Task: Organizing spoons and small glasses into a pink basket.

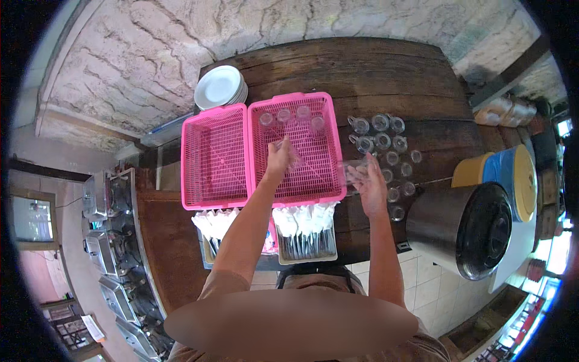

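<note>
Over the right pink plastic basket (340,149), my left hand (277,158) holds a clear drinking glass (296,159). Several glasses (284,115) stand at the far end of that basket. My right hand (374,185) is just outside the basket's right side, with clear glassware (351,170) in its grip; blur hides whether it is one piece or two. Beside that hand, several clear glasses (392,157) and glass mugs (364,144) are grouped on the dark wooden table (389,81). A second pink basket (184,172) adjoins the first on the left and holds nothing.
White plates (219,87) are stacked behind the left basket. Trays of cutlery in white wraps (305,221) line the near edge. At right are a large metal pot with a black lid (438,226) and a blue container (497,174). Chafing dishes (120,296) stand far left.
</note>
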